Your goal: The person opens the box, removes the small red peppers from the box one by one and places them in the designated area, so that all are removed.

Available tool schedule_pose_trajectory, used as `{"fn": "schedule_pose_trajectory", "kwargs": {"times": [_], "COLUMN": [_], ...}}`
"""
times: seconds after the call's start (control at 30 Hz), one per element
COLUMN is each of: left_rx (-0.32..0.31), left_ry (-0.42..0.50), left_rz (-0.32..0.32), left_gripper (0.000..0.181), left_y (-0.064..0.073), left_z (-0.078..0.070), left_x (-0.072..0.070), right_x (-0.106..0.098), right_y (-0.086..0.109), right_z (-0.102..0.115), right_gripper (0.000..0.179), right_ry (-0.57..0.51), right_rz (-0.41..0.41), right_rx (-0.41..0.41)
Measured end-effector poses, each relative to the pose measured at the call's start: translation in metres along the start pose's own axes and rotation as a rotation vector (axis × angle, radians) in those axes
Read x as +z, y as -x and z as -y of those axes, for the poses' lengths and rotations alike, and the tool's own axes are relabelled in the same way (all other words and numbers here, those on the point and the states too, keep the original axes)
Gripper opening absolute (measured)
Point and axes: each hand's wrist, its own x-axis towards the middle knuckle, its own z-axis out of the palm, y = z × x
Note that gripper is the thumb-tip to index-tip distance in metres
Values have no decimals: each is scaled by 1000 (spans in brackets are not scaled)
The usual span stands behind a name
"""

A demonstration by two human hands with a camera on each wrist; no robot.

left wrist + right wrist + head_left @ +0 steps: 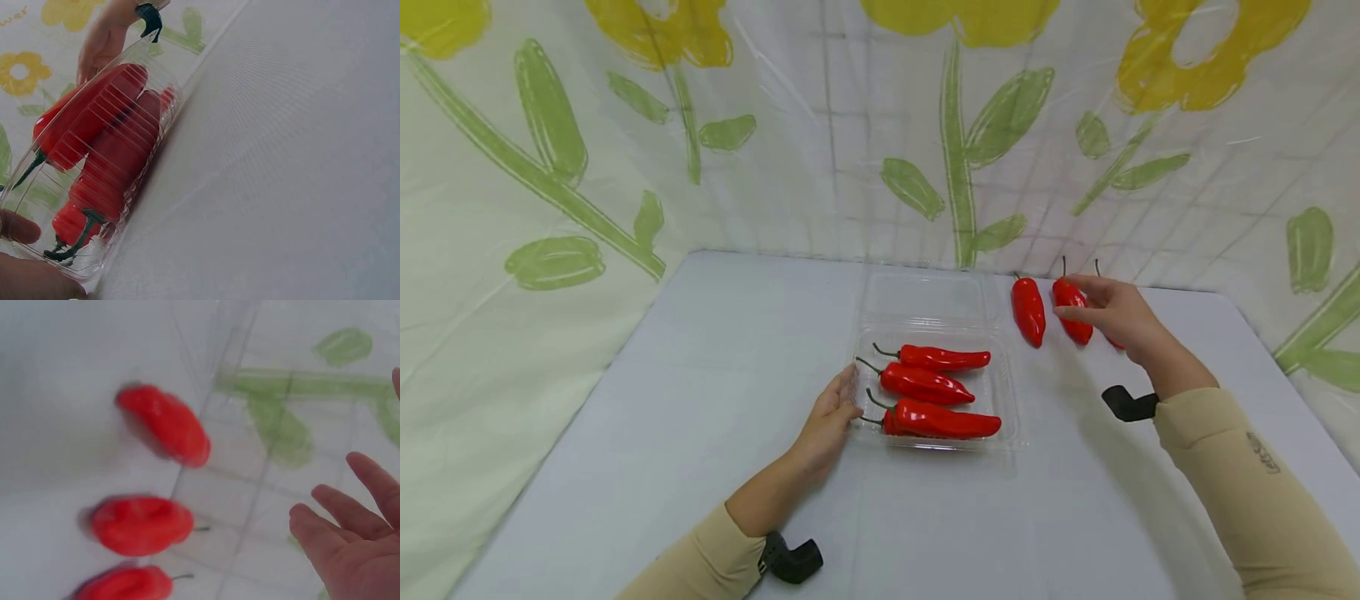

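Note:
A clear plastic clamshell container (1011,400) lies with its lid (925,298) folded back, away from me. Several red peppers (925,385) with green stems lie inside it, stems to the left. My left hand (826,421) grips the container's left side; the left wrist view shows fingers (20,226) at its corner. Over at the right, my right hand (1112,312) hovers by the middle loose red pepper (1072,312), fingers spread and holding nothing. Another loose pepper (1028,312) lies left of it. A third pepper (1112,340) is mostly hidden behind the right hand.
A white table (700,350) carries everything. Behind it and at both sides hangs a pale curtain (790,167) with yellow flowers and green leaves. The loose peppers lie near the table's back edge.

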Motion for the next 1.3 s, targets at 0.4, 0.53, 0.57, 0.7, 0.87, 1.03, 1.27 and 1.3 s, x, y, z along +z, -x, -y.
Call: {"fn": "schedule_pose_trajectory", "kwargs": {"times": [0.4, 0.53, 0.57, 0.7, 0.87, 1.03, 1.27, 1.3], "left_rx": [1, -11, -13, -12, -7, -18, -17, -17], "left_ry": [3, 14, 15, 14, 4, -7, -15, -15], "left_rz": [4, 0, 2, 4, -4, -14, -17, -18], "left_gripper": [66, 65, 65, 65, 66, 66, 66, 66], "left_y": [-1, -2, -2, -2, -3, -5, -4, -4], "left_z": [0, 1, 1, 1, 2, 3, 2, 2], "left_x": [0, -1, -1, -1, -2, -2, -1, -1], "right_x": [34, 46, 49, 59, 73, 91, 115, 117], "right_y": [21, 23, 24, 25, 29, 33, 43, 44], "right_z": [36, 41, 41, 45, 53, 62, 67, 68], "right_gripper": [69, 68, 67, 66, 64, 64, 63, 63], "right_ry": [152, 190, 194, 187, 167, 121, 173, 183], "right_rz": [130, 170, 180, 227, 305, 415, 512, 521], "right_rx": [-182, -240, -250, -274, -306, -316, -299, -299]}}
